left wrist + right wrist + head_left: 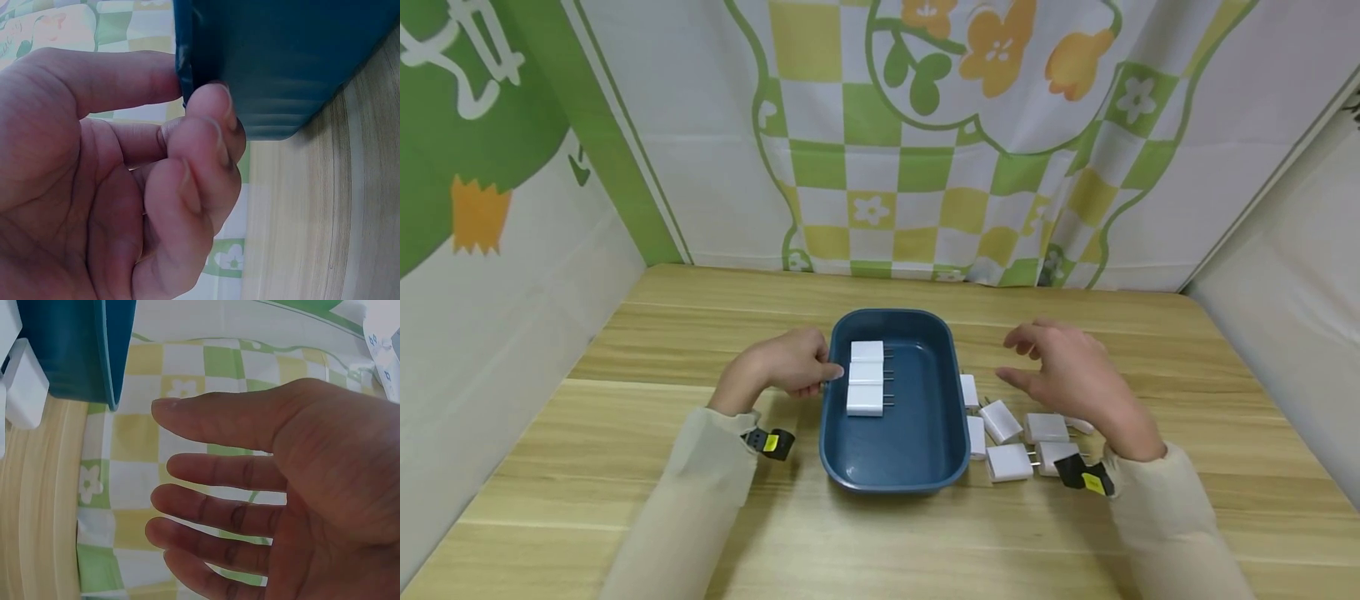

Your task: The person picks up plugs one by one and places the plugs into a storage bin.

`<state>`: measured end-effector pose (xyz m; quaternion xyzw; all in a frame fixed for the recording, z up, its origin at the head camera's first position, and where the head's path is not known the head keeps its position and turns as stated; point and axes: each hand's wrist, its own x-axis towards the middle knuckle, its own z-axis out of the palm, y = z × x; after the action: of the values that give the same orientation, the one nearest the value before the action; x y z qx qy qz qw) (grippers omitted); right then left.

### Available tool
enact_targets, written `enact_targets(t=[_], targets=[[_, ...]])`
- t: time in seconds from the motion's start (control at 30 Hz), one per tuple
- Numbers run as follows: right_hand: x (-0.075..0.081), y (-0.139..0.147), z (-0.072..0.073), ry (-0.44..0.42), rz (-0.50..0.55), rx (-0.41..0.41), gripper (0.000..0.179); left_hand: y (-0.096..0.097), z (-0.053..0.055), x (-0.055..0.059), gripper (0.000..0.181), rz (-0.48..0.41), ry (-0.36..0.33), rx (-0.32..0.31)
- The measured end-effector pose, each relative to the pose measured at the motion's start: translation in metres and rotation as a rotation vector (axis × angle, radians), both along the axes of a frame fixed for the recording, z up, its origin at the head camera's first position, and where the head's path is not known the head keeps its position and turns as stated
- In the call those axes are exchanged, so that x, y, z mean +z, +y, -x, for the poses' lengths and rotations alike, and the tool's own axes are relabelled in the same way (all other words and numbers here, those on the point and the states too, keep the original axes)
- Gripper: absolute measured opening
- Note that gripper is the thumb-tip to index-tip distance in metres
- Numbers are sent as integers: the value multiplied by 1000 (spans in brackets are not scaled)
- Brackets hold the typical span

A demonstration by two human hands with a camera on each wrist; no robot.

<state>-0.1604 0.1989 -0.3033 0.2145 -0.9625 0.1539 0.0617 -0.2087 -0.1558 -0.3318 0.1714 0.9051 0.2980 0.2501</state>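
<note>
A dark blue rectangular tray (917,467) stands on the table, with three white plug chargers (866,379) lined up along its left side, prongs to the right. At the tray's left edge my left hand (797,360) pinches the rim between thumb and curled fingers; the left wrist view shows the thumb (125,78) over the rim. My right hand (1067,371) hovers right of the tray, fingers extended and holding nothing. Below and left of it lie several loose white chargers (1009,462), some partly hidden behind the tray's right wall.
The wooden table (700,333) runs back to a green and yellow checkered curtain (917,183). Light fabric walls (1285,250) close in both sides. Black wrist cameras (778,443) sit on both sleeves.
</note>
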Motion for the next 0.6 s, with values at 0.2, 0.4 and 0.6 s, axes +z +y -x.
enact_targets(t=[0.2,0.4,0.6], targets=[[-3,8,6,-49,-11,-30,34,0,-1,2,38,14,11,-6],[-6,17,11,-88,-19,-58,35,0,-1,1,38,6,4,0],[-6,22,12,-119,-45,-71,37,0,0,0,38,-5,5,-5]])
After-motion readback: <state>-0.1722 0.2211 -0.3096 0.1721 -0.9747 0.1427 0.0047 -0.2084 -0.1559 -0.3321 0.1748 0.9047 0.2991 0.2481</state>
